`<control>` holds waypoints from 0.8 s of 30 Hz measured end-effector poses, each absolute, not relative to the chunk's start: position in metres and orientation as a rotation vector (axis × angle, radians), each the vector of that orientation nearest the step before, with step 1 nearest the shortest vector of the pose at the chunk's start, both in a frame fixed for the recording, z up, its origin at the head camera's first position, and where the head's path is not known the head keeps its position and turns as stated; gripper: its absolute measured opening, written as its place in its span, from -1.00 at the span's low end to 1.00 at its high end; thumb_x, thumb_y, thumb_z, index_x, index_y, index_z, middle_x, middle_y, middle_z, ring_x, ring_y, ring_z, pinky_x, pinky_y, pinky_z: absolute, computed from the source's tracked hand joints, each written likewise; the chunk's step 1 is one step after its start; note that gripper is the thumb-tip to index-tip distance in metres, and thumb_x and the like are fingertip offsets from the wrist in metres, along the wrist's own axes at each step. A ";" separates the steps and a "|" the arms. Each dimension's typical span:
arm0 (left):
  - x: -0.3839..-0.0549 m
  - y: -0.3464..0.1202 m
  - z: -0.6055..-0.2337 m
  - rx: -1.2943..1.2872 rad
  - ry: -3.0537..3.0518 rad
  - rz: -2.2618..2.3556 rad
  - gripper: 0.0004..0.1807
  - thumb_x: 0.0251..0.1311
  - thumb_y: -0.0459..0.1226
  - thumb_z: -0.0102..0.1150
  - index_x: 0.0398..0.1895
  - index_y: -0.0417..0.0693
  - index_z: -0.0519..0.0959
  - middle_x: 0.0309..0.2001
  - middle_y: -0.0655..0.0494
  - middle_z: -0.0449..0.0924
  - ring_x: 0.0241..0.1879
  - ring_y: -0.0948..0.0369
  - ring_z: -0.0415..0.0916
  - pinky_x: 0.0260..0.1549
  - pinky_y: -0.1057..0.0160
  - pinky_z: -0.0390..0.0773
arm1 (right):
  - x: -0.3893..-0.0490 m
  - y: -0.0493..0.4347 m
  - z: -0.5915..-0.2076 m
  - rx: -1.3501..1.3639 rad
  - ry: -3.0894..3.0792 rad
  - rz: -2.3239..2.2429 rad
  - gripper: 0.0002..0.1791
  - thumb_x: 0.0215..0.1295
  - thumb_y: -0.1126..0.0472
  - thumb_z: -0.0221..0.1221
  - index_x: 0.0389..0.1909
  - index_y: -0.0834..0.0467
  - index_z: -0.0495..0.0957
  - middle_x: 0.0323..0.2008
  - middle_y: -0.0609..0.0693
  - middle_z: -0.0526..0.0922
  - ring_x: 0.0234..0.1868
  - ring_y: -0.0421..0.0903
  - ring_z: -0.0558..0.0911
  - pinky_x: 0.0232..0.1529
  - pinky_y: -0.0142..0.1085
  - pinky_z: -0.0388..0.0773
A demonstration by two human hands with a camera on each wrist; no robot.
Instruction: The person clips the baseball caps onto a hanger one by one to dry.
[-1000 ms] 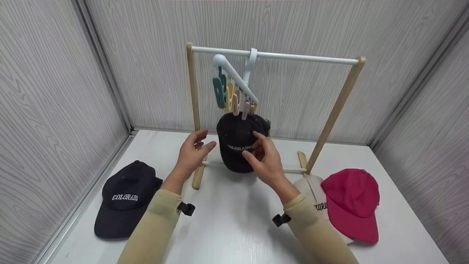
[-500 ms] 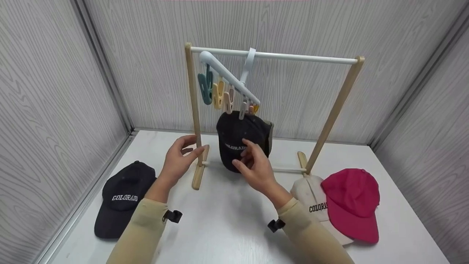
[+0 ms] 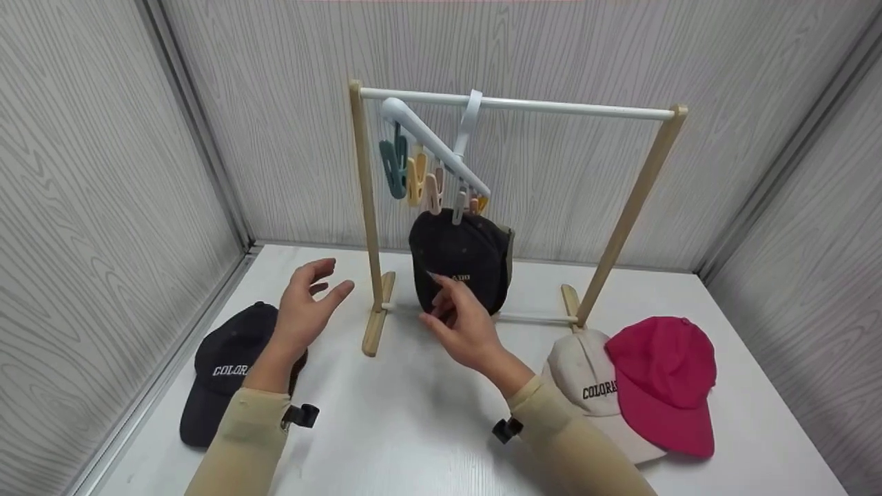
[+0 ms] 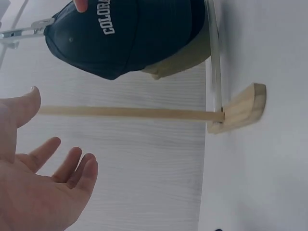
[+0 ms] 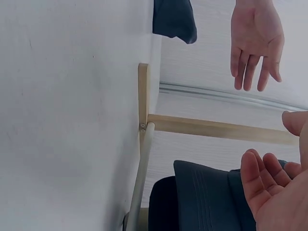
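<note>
A black baseball cap (image 3: 462, 248) with COLORADO lettering hangs from a clothespin (image 3: 459, 207) on a pale blue hanger (image 3: 431, 141). A khaki edge (image 4: 180, 60) shows behind the cap in the left wrist view. My right hand (image 3: 468, 331) is in front of the cap in the head view, covering part of the lettering, its fingers loosely bent with nothing between them. Left of the rack, my left hand (image 3: 303, 306) is raised and holds nothing, thumb and fingers spread apart. It overlaps a dark cap (image 3: 227, 375) lying on the table.
A wooden rack with a white top bar (image 3: 572, 106) carries the hanger. Other clothespins, including a teal one (image 3: 393, 169) and a yellow one (image 3: 415, 179), hang along it. A red cap (image 3: 665, 386) partly covers a beige cap (image 3: 586, 368) on the right of the white table (image 3: 413, 441).
Both hands have moved left and down, the left one farther from the hanging cap. The hanger's near end has swung left, then slightly back, and the cap has turned a little.
</note>
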State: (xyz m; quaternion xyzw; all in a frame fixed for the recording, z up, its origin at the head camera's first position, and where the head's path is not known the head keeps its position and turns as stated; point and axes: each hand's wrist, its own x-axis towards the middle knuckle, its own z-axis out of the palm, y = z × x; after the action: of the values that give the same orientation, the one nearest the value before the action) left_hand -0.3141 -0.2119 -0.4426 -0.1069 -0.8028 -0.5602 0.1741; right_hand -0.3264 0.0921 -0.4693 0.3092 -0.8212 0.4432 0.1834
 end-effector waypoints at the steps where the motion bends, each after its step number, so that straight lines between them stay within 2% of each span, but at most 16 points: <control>1: -0.314 -0.215 -0.443 -0.292 -2.283 -1.576 -0.27 0.57 -0.14 0.40 0.59 -0.33 0.37 0.51 -0.29 0.37 0.55 -0.14 0.33 0.52 -0.08 0.33 | -0.326 0.090 -0.471 0.876 -2.326 1.250 -0.29 0.54 0.14 0.45 0.57 0.24 0.41 0.00 0.08 0.66 -0.11 -0.08 0.71 -0.12 -0.21 0.69; 10: -0.309 -0.238 -0.446 -0.198 -2.379 -1.423 -0.23 0.58 -0.08 0.39 0.61 -0.35 0.35 0.51 -0.29 0.34 0.57 -0.16 0.28 0.58 -0.11 0.25 | -0.326 0.071 -0.481 0.932 -2.398 1.267 -0.31 0.58 0.07 0.41 0.56 0.24 0.41 0.04 0.13 0.64 -0.02 0.05 0.70 -0.11 -0.08 0.71; 14: -0.305 -0.248 -0.448 -0.147 -2.452 -1.325 -0.20 0.59 -0.02 0.37 0.61 -0.34 0.34 0.52 -0.31 0.32 0.57 -0.20 0.26 0.59 -0.16 0.23 | -0.325 0.061 -0.487 0.931 -2.466 1.299 -0.30 0.58 0.05 0.39 0.58 0.21 0.41 0.07 0.13 0.64 0.04 0.01 0.70 -0.09 -0.18 0.72; 17: -0.302 -0.255 -0.450 -0.119 -2.494 -1.275 -0.19 0.59 0.01 0.35 0.62 -0.34 0.32 0.53 -0.32 0.29 0.57 -0.24 0.23 0.57 -0.21 0.21 | -0.325 0.054 -0.490 0.904 -2.538 1.341 -0.28 0.57 0.00 0.39 0.60 0.17 0.41 0.08 0.05 0.63 0.09 -0.05 0.68 -0.05 -0.25 0.71; 24: -0.295 -0.269 -0.450 -0.067 -2.577 -1.239 -0.15 0.63 0.08 0.26 0.64 -0.36 0.29 0.59 -0.39 0.20 0.62 -0.29 0.16 0.58 -0.31 0.17 | -0.322 0.038 -0.496 0.885 -2.596 1.423 -0.26 0.57 -0.03 0.41 0.60 0.17 0.41 0.16 0.16 0.64 0.17 -0.05 0.71 -0.01 -0.26 0.70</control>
State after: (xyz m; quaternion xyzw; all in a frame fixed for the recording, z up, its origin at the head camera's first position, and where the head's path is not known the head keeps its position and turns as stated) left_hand -0.2951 -0.2694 -0.4498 -0.0232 -0.8921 -0.4290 0.1402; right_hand -0.3218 0.0376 -0.4960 0.2864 -0.8398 0.4604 0.0256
